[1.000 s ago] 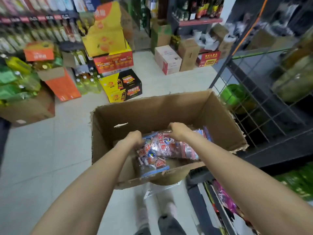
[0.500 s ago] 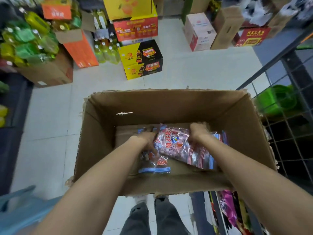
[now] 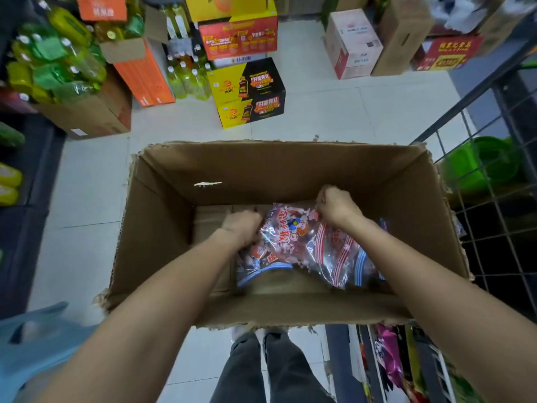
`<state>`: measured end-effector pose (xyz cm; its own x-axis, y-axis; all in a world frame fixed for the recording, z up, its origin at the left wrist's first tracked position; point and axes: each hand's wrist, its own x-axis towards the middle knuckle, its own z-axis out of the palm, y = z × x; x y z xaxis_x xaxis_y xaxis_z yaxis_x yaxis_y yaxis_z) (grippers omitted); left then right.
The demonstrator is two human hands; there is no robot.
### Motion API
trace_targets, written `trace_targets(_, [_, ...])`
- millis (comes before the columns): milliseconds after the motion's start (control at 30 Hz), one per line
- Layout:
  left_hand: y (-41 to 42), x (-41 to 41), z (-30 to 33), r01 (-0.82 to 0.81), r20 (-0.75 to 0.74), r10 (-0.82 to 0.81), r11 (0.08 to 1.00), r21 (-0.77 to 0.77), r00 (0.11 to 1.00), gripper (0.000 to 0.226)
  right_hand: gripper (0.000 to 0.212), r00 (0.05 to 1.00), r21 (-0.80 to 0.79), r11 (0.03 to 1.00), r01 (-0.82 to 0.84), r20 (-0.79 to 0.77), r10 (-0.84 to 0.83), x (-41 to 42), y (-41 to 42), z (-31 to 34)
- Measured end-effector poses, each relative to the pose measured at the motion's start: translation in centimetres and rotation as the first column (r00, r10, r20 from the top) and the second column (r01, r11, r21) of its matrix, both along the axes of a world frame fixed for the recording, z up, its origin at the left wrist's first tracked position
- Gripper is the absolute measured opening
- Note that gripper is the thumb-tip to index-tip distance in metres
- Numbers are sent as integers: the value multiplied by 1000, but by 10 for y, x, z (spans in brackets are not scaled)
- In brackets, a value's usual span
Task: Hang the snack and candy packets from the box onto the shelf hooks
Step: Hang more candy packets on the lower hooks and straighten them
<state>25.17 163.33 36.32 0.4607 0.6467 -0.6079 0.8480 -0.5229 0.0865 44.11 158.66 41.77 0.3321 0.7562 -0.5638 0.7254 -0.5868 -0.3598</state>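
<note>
An open cardboard box [image 3: 162, 228] stands in front of me with clear candy packets in its bottom. My right hand [image 3: 337, 206] pinches the top edge of a red-striped candy packet [image 3: 305, 237] and holds it tilted up off the pile. My left hand [image 3: 242, 228] reaches down beside it with curled fingers on a blue-striped packet [image 3: 261, 264] lying lower in the box; its fingertips are hidden. A wire grid shelf [image 3: 494, 199] rises at the right of the box.
Stacked drink cartons [image 3: 247, 91], an orange box [image 3: 142, 71] and green bottles [image 3: 49, 62] crowd the tiled floor beyond. A green basin [image 3: 488, 164] sits behind the wire grid. Hung snack packets [image 3: 389, 362] show at the lower right. A blue plastic stool [image 3: 35, 344] is at the lower left.
The view has tilted down onto the box. My right hand has lifted the top edge of the red-striped packet up and toward the far wall, while the left hand stays low on the other packet.
</note>
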Motion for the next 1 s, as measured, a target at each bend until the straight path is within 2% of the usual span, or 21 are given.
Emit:
trace_targets(100, [8, -18, 14, -124, 67, 131, 987, -98, 989, 45, 25, 988, 107, 993, 58, -150, -42, -1, -2, 19])
trace_targets(167, [10, -32, 26, -212, 171, 234, 968, -136, 957, 46, 30, 984, 178, 984, 9, -179, 23, -7, -6, 28])
trace_targets(300, [16, -52, 56, -419, 406, 498, 866, -272, 766, 39, 32, 985, 251, 965, -83, -129, 118, -32, -15, 49])
trace_targets(433, [6, -49, 85, -451, 502, 516, 855, -256, 693, 35, 27, 984, 355, 934, -28, -155, 88, -63, -28, 90])
trace_targets(533, [-6, -47, 106, -505, 558, 523, 839, -202, 644, 44, 57, 987, 442, 897, 7, -149, 66, -83, -48, 129])
trace_targets(567, [-10, -47, 114, -512, 588, 511, 839, -183, 627, 46, 56, 991, 466, 884, -31, -103, 89, -88, -57, 141])
trace_targets(633, [-21, -48, 137, -521, 650, 479, 841, -147, 590, 49, 36, 995, 515, 851, -103, 43, 95, -95, -72, 163])
trace_targets(767, [-44, -52, 186, -512, 757, 459, 837, -194, 465, 52, 23, 978, 671, 736, -94, 201, -58, -101, -101, 210])
trace_targets(833, [-60, -50, 211, -472, 785, 412, 864, -176, 463, 69, 19, 961, 750, 654, -101, 244, -132, -105, -121, 238])
trace_targets(900, [-82, -46, 242, -413, 840, 293, 906, -92, 457, 96, 15, 940, 807, 574, -140, 290, -178, -111, -144, 264])
trace_targets(1000, [-117, -38, 296, -258, 957, -53, 958, 129, 284, 105, 10, 917, 849, 492, -191, 333, -218, -119, -183, 297])
